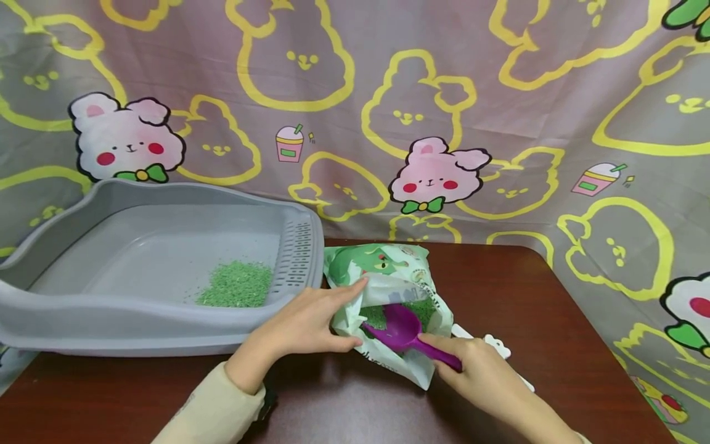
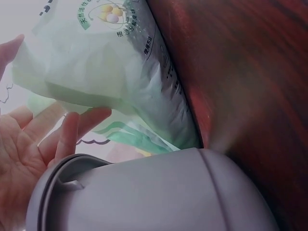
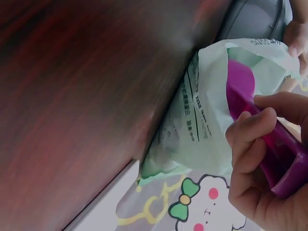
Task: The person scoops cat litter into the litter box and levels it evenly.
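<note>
The right hand grips a purple scoop in the bag's mouth; the left hand, fingers extended, touches its edge.

Pale green bag touched by left hand, grey tray, reddish table

in the left wrist view, chinese print on the bag reads "天然活性" along a round emblem at the top, with "使用方法" at upper middle. in the right wrist view, upside-down letters near the bag's rim at upper right seem to include "dong"; the head view's print is too small.
</note>
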Motion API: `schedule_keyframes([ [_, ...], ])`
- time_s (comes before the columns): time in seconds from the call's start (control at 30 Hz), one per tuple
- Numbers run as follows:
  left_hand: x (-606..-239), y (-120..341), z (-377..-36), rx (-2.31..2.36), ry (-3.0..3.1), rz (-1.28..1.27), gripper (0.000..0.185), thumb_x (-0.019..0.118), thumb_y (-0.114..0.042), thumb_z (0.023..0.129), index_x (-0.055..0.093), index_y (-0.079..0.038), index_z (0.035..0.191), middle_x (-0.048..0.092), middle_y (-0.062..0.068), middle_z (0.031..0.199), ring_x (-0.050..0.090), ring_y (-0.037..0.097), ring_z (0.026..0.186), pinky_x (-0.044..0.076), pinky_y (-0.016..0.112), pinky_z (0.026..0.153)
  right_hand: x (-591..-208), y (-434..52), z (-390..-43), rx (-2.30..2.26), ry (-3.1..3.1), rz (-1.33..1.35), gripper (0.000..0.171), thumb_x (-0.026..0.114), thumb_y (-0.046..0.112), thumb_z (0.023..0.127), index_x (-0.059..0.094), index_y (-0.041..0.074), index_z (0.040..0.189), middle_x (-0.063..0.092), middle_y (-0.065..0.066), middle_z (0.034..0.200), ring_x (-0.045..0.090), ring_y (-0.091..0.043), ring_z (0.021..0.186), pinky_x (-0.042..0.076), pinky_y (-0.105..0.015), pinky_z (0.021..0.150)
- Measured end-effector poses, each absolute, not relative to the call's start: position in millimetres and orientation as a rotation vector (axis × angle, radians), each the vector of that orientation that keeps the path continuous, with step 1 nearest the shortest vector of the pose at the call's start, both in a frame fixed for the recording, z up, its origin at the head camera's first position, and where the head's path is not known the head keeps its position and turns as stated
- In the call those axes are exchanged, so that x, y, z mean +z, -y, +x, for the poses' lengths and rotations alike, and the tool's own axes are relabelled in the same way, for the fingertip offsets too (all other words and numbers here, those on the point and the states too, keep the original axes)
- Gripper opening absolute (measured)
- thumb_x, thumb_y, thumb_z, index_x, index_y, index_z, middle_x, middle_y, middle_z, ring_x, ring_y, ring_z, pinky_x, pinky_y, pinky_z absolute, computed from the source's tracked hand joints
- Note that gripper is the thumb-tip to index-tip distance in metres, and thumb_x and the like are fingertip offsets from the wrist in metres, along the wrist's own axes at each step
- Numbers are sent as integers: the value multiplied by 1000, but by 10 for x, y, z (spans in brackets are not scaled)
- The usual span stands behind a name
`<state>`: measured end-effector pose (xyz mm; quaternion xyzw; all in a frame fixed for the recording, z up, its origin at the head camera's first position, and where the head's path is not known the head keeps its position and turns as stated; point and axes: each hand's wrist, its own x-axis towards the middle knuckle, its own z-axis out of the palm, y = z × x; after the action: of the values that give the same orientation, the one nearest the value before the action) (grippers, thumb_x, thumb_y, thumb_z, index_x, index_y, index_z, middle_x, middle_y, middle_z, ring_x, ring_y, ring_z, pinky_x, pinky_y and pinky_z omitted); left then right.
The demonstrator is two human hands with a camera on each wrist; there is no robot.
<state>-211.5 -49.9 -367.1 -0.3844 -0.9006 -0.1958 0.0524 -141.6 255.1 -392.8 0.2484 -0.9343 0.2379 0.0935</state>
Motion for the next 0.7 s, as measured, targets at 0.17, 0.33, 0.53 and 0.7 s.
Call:
schedule_keyframes([
  [0.17, -3675, 499, -2113, -599, 2741, -1169, 98, 74, -57, 79, 29, -19, 157, 52, 7, 148, 57, 8, 76, 55, 37, 93, -3934, -2656, -1347, 777, 2803, 741, 46, 75, 6, 81, 72, 25, 122, 43, 23, 64, 28, 9, 54, 35, -14, 48],
  [0.33, -3659, 483, -2113, -581, 2779, -1132, 99, 73, -58, 78, 27, -21, 158, 51, 5, 149, 44, 2, 58, 54, 30, 80, -3968, -2742, -1292, 826, 2766, 793, 47, 76, 5, 80, 72, 25, 123, 60, 21, 76, 37, 9, 58, 41, -15, 52],
  [0.53, -3659, 474, -2095, -566, 2797, -1120, 101, 74, -57, 77, 27, -20, 158, 51, 2, 149, 34, 1, 52, 43, 21, 60, -4020, -2790, -1216, 806, 2666, 805, 53, 78, 1, 76, 72, 27, 122, 61, 20, 77, 39, 9, 62, 38, -8, 55],
  [0.7, -3672, 481, -2098, -576, 2753, -1158, 101, 75, -54, 76, 28, -18, 158, 52, 5, 149, 45, 5, 61, 45, 23, 64, -4052, -2846, -1182, 836, 2572, 855, 57, 79, -3, 72, 72, 24, 122, 71, 14, 93, 47, 8, 70, 39, -6, 59],
])
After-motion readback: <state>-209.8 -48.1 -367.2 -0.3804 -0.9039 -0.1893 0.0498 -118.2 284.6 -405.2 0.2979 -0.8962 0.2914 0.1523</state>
